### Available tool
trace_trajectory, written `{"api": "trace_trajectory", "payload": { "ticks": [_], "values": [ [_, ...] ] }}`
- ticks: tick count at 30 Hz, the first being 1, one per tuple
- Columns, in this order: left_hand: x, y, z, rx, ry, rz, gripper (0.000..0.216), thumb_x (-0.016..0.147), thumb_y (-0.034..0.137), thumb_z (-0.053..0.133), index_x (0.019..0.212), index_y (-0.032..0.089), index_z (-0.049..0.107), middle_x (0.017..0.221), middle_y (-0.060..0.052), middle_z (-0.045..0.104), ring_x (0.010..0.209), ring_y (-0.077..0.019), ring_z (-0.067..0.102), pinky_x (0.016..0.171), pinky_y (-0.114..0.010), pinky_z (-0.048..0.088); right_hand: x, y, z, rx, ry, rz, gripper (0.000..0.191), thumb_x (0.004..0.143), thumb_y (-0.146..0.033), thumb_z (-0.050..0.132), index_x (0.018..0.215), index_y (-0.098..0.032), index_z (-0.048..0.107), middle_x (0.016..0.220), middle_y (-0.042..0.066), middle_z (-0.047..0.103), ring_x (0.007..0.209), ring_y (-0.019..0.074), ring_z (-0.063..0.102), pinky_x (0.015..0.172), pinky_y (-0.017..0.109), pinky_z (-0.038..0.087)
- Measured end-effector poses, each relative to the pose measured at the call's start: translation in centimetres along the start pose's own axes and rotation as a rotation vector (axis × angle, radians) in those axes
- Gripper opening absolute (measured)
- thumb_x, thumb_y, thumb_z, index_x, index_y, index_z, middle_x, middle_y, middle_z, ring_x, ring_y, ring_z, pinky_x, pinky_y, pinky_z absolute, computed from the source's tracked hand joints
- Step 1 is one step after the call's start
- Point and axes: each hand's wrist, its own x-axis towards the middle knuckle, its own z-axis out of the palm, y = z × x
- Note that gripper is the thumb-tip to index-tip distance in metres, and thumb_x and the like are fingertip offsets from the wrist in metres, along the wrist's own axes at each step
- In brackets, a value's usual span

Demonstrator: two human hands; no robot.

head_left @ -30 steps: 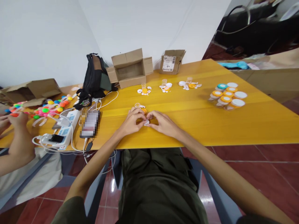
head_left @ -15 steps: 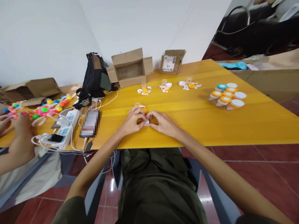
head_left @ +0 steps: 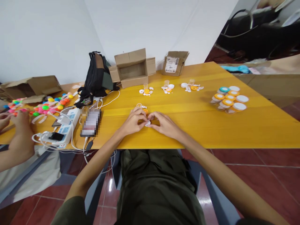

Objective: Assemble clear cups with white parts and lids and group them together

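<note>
Between the fingertips of both hands, close above the table's front part, is a small round white disc [head_left: 147, 123]. My left hand [head_left: 134, 122] pinches it from one side and my right hand [head_left: 162, 123] from the other, thumbs and fingers curved around it. Its exact kind is too small to tell. Just beyond my fingers lie an orange ring-shaped lid [head_left: 145, 111], partly hidden, and a clear plastic cup [head_left: 139, 105]. Farther back sit several small groups of parts, each with a clear cup, an orange ring [head_left: 146, 91] and white pieces.
Several lidded jars [head_left: 231, 98] stand to the right. Cardboard boxes [head_left: 133, 73] and a black backpack [head_left: 92, 78] are at the back. On the left are a phone [head_left: 91, 122], a power strip [head_left: 70, 128] with cables, and colourful balls [head_left: 45, 107] near another person's hands [head_left: 22, 120].
The view has shifted slightly, moving the background a little. Both my hands keep the same pinch on the white disc.
</note>
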Motion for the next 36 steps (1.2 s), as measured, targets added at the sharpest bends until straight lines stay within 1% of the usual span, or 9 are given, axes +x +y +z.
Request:
{"api": "trace_trajectory", "payload": {
  "ticks": [7, 10, 13, 17, 20, 22, 27, 31, 36],
  "values": [
    [0.2, 0.0, 0.0, -0.022, -0.021, -0.022, 0.008, 0.087, 0.021, 0.071, 0.082, 0.024, 0.076, 0.099, -0.004, 0.067, 0.106, -0.0241, 0.057, 0.100, -0.048, 0.046, 0.0, 0.1, 0.0, -0.005, 0.008, -0.015, 0.014, 0.087, -0.027, 0.070, 0.098, -0.025, 0.062, 0.103, 0.005, 0.074, 0.093, 0.0226, 0.070, 0.087, 0.039, 0.057],
    [0.1, 0.1, -0.2, -0.042, -0.016, -0.033, 0.008, 0.090, 0.026, 0.069, 0.086, 0.023, 0.075, 0.102, -0.005, 0.067, 0.107, -0.0244, 0.057, 0.100, -0.047, 0.046, -0.2, -0.1, -0.1, -0.035, 0.016, -0.016, 0.018, 0.086, -0.030, 0.072, 0.101, -0.026, 0.063, 0.105, 0.005, 0.074, 0.096, 0.0238, 0.070, 0.088, 0.040, 0.057],
    [-0.3, 0.2, -0.7, -0.055, -0.011, -0.067, 0.013, 0.093, 0.034, 0.065, 0.095, 0.023, 0.072, 0.108, -0.006, 0.067, 0.109, -0.0257, 0.058, 0.101, -0.048, 0.046, -0.3, 0.0, -0.3, -0.073, 0.071, -0.012, 0.019, 0.087, -0.034, 0.071, 0.103, -0.026, 0.064, 0.106, 0.006, 0.074, 0.098, 0.0251, 0.070, 0.089, 0.041, 0.057],
    [-1.1, 0.1, -1.0, -0.037, -0.041, -0.091, 0.028, 0.090, 0.041, 0.069, 0.109, 0.023, 0.065, 0.120, -0.009, 0.065, 0.114, -0.0288, 0.057, 0.106, -0.051, 0.043, 0.6, 0.7, -0.9, -0.113, 0.137, -0.022, 0.013, 0.091, -0.028, 0.063, 0.104, -0.026, 0.065, 0.105, 0.006, 0.074, 0.097, 0.0251, 0.069, 0.089, 0.041, 0.056],
    [-1.5, 0.1, -0.6, -0.005, -0.093, -0.106, 0.046, 0.082, 0.050, 0.076, 0.116, 0.024, 0.061, 0.125, -0.009, 0.063, 0.117, -0.0313, 0.055, 0.106, -0.052, 0.044, 2.0, 1.1, -1.4, -0.144, 0.096, -0.073, 0.014, 0.092, -0.024, 0.060, 0.104, -0.026, 0.067, 0.107, 0.007, 0.074, 0.100, 0.0256, 0.069, 0.091, 0.042, 0.056],
    [-1.5, 0.1, -0.3, 0.019, -0.108, -0.097, 0.049, 0.081, 0.053, 0.077, 0.117, 0.024, 0.061, 0.126, -0.009, 0.063, 0.118, -0.0320, 0.055, 0.106, -0.052, 0.043, 3.0, 1.0, -1.5, -0.162, 0.037, -0.110, 0.015, 0.093, -0.025, 0.060, 0.105, -0.026, 0.069, 0.110, 0.008, 0.073, 0.104, 0.0265, 0.068, 0.094, 0.043, 0.055],
    [-1.3, 0.4, 0.2, 0.055, -0.087, -0.075, 0.029, 0.087, 0.043, 0.072, 0.108, 0.023, 0.065, 0.121, -0.009, 0.064, 0.116, -0.0308, 0.054, 0.105, -0.051, 0.043, 3.9, 1.1, -1.4, -0.202, -0.070, -0.124, 0.014, 0.094, -0.023, 0.061, 0.096, -0.027, 0.074, 0.109, 0.007, 0.072, 0.104, 0.0267, 0.068, 0.094, 0.044, 0.055],
    [-1.2, 0.5, 0.2, 0.050, -0.075, -0.068, 0.017, 0.091, 0.034, 0.066, 0.101, 0.021, 0.066, 0.113, -0.009, 0.065, 0.112, -0.0288, 0.054, 0.102, -0.048, 0.045, 2.9, 1.7, -1.9, -0.157, -0.028, -0.088, 0.014, 0.095, -0.028, 0.060, 0.090, -0.026, 0.073, 0.101, 0.008, 0.074, 0.098, 0.0264, 0.069, 0.089, 0.043, 0.056],
    [-1.1, 0.5, 0.3, 0.044, -0.069, -0.070, 0.017, 0.090, 0.034, 0.067, 0.101, 0.021, 0.067, 0.108, -0.008, 0.065, 0.111, -0.0287, 0.055, 0.101, -0.047, 0.044, 1.0, 1.6, -2.6, 0.039, 0.058, 0.099, 0.029, 0.094, -0.052, 0.063, 0.086, -0.025, 0.071, 0.091, 0.005, 0.077, 0.080, 0.0229, 0.069, 0.074, 0.037, 0.056]
  ]
}}
